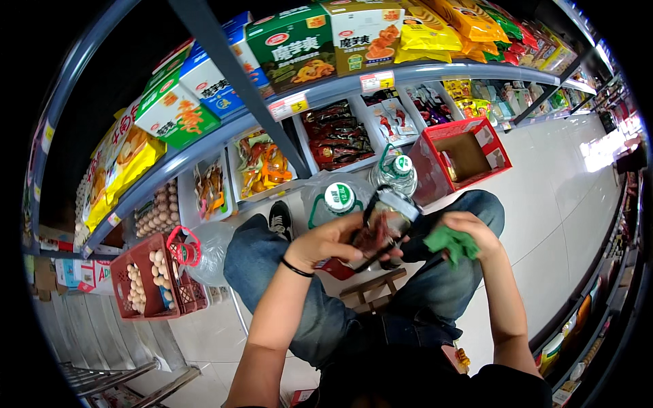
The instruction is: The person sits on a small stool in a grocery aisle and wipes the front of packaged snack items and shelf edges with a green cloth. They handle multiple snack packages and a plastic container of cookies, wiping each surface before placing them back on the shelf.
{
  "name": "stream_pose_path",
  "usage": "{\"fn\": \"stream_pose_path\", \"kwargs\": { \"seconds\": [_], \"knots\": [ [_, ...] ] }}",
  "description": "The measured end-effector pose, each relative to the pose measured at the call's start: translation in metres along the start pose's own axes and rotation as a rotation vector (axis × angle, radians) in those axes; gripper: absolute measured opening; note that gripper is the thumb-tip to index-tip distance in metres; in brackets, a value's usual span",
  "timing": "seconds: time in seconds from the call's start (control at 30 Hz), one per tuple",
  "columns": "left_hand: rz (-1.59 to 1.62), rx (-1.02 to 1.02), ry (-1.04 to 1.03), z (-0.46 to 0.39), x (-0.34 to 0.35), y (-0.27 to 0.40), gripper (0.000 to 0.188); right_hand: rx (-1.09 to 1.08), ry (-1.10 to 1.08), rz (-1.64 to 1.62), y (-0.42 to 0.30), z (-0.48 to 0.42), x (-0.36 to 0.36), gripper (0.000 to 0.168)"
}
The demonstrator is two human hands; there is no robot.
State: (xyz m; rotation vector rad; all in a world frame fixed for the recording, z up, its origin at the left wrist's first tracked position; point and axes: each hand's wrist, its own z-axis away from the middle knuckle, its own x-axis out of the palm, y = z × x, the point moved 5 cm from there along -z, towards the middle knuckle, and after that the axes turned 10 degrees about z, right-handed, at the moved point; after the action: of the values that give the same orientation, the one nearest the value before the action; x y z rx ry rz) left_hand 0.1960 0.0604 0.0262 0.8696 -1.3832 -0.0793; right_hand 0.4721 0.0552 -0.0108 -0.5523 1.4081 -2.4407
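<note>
In my left hand (331,245), above my knees, is a dark snack packet (380,229) with a clear window and a pale strip at its top; the fingers wrap its left side and lower edge. My right hand (472,234), to the right of the packet and apart from it, grips a crumpled green cloth (451,246) over my right knee. A red item (335,269), partly hidden, lies under my left hand. Just beyond the packet stand two large clear water bottles, one with a white cap (339,196), the other with a green handle (403,164).
Ahead, white trays (234,176) of packaged snacks line the low shelf, below boxes (291,48) and bags. An open red carton (461,153) is at front right. A red crate of eggs (145,285) and a red-capped bottle (206,255) are at left. A small wooden stool (375,293) sits between my legs.
</note>
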Motion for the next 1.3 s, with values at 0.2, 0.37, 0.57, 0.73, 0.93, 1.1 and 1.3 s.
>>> {"fn": "stream_pose_path", "kwargs": {
  "seconds": [0.2, 0.37, 0.57, 0.73, 0.93, 1.1, 1.3],
  "knots": [
    [-0.7, 0.046, 0.359, -0.012, -0.038, 0.06, 0.063, -0.354, -0.257, -0.582, 0.082, 0.057, -0.051, 0.046],
    [-1.766, -0.088, 0.494, -0.056, -0.057, 0.138, 0.063, -0.461, -0.317, -0.7, 0.066, 0.044, -0.053, 0.045],
    [-1.786, -0.826, 0.425, -0.103, -0.21, 0.138, 0.068, -0.458, -0.509, -0.629, 0.058, 0.042, -0.058, 0.042],
    [-2.096, -0.83, 0.482, -0.142, -0.313, 0.141, 0.066, -0.506, -0.515, -0.637, 0.059, 0.044, -0.068, 0.041],
    [-2.018, -0.617, 0.568, -0.179, -0.362, 0.135, 0.087, -0.485, -0.551, -0.731, 0.065, 0.046, -0.08, 0.04],
    [-2.233, -0.638, 0.743, -0.202, -0.42, 0.105, 0.071, -0.478, -0.594, -0.816, 0.067, 0.045, -0.086, 0.04],
    [-1.727, 0.014, 0.87, -0.327, -0.423, 0.081, 0.023, -0.425, -0.493, -1.041, 0.065, 0.042, -0.089, 0.048]
  ]
}}
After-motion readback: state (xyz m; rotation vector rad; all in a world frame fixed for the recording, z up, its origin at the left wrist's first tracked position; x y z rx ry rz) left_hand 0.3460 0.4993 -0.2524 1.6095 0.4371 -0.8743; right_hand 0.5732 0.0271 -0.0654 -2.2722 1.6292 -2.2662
